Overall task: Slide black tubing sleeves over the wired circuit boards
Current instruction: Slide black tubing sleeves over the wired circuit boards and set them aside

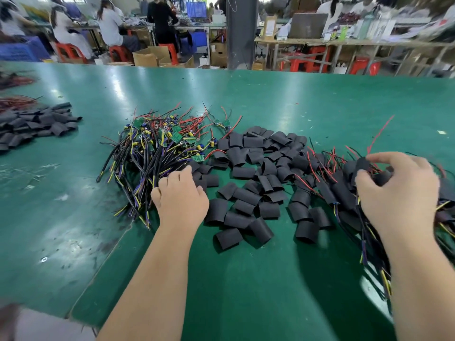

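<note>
Left hand (182, 195) sits knuckles-up, fingers curled into the near edge of the wired boards pile (157, 146); can't tell if it's gripping anything. Right hand (398, 185) pinches one black sleeve (362, 166), red leads poking up and far. The pile's cables run near-to-far, boards at the far end. Dozens of loose sleeves (246, 193) lie between the hands on the table (270, 279).

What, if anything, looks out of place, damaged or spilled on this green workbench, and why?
Nothing is spilled or broken. The green table mat shows scuffed, dull patches left of the left hand, and a pale scrap lies far right. The black tubing sleeves and tangled wired circuit boards look like working stock.
</note>
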{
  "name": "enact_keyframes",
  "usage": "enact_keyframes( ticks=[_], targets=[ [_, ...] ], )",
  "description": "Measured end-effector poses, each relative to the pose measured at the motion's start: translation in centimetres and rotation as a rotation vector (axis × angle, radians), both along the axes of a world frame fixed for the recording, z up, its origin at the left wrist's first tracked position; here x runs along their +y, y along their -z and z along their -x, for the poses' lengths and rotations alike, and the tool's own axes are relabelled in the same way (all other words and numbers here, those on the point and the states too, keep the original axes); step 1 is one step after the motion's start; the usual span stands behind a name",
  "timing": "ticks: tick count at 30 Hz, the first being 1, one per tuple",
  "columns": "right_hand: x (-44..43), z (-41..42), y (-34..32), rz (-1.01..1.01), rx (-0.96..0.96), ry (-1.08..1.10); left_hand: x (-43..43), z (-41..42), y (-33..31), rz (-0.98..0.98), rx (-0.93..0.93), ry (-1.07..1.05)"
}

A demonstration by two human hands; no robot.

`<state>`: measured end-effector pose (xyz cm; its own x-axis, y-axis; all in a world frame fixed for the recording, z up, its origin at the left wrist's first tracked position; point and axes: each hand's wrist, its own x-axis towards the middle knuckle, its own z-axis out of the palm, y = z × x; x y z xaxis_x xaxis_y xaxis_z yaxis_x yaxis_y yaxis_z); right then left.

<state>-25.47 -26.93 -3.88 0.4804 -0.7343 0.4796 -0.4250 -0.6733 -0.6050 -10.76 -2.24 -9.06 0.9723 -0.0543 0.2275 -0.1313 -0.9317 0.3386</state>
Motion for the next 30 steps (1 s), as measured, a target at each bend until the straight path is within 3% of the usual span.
enact_keyframes(
  ticks=[7, 13, 18, 23, 30],
  targets=[
    [3.5, -1.1, 1.0, 0.03, 0.005, -0.271, -0.1, -0.7, 0.4, 0.005, -0.107, -0.006],
    [4.0, -1.2, 2.1, -0.03, 0.253, -0.308, -0.6, -0.5, 0.3, 0.073, -0.065, 0.139],
    [3.2, -0.9, 1.7, -0.066, 0.305, -0.189, -0.3, -1.4, -1.0, -0.068, -0.222, -0.037],
    [3.7, -1.1, 1.9, -0.08, 0.353, -0.235, 0.0, -5.1, -2.1, -0.281, -0.13, 0.05],
    [4.1, -1.3, 2.2, -0.074, 0.346, -0.397, 1.1, -7.4, -2.7, -0.296, -0.166, -0.045]
  ],
)
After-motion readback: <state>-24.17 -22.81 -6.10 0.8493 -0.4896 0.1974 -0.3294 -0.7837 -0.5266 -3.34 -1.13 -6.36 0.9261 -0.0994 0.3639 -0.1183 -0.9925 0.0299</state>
